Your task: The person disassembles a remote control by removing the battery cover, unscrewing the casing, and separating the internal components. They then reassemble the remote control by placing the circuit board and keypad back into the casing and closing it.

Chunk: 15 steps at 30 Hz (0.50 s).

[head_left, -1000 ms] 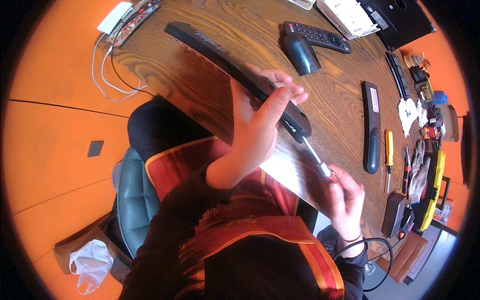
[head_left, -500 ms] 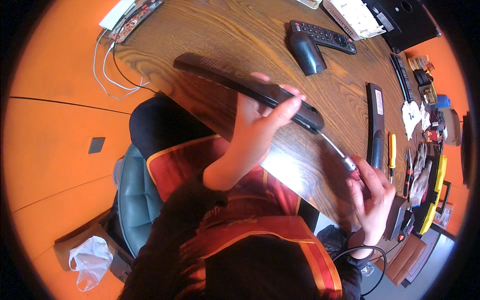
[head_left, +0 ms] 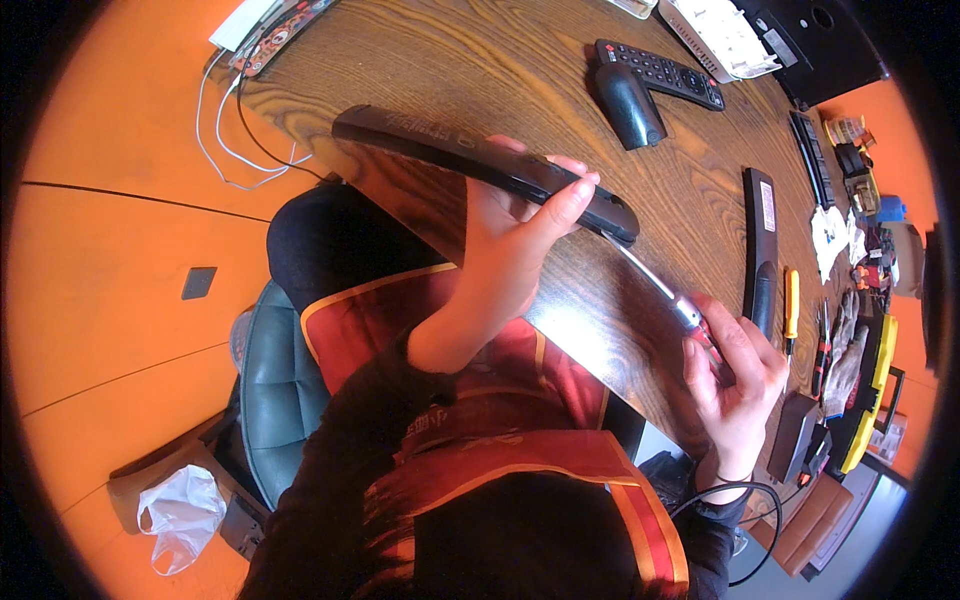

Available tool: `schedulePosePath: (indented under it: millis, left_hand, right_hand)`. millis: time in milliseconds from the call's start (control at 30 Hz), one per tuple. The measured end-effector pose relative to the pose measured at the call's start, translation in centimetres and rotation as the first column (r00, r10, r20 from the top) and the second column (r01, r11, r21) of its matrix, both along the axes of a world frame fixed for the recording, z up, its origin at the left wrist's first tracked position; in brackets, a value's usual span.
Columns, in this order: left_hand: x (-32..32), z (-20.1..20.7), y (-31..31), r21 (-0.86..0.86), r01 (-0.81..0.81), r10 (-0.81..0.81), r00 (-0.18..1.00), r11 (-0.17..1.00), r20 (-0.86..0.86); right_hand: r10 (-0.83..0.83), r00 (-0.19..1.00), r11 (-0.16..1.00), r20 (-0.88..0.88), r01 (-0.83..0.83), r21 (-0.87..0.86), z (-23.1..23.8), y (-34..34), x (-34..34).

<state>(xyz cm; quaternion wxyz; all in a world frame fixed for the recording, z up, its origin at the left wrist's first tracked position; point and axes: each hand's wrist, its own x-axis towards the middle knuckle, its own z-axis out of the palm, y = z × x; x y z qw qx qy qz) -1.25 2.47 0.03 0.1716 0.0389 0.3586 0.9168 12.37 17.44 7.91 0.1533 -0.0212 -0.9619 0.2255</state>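
Observation:
My left hand (head_left: 510,235) is closed around a long black remote control (head_left: 450,150), held tilted above the table's near edge. Its buttons cannot be made out. A screwdriver (head_left: 648,272) with a red and black handle is gripped in the fingers of my right hand (head_left: 735,380). The tip of its steel shaft meets the edge of the remote's right end, partly hidden there.
On the wooden table (head_left: 440,60) lie another remote (head_left: 675,80), a black curved cover (head_left: 630,110), a labelled black remote-shaped piece (head_left: 760,240) and a yellow-handled screwdriver (head_left: 791,305). Gloves (head_left: 846,365) and a yellow-edged case (head_left: 868,400) are at the right; cables (head_left: 215,150) hang at the left.
The screwdriver's tip has shifted left along the underside of the remote's end. My right hand has moved slightly left, and the remote has tilted a little flatter.

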Motion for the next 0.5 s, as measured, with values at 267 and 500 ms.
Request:
schedulePosePath:
  millis: [267, 500]
  left_hand:
    - [-0.1, -1.0, -0.2, -0.050, 0.084, -0.095, 0.959, 0.995, -0.267]
    - [0.1, -1.1, 0.0, -0.092, 0.068, -0.096, 0.933, 0.993, -0.348]
  right_hand:
    - [0.062, 0.983, 0.993, 0.174, -0.043, -0.111, 2.2, 0.4, -1.4]
    - [0.117, 0.936, 0.993, 0.333, -0.109, -0.042, 4.8, 1.5, -2.3]
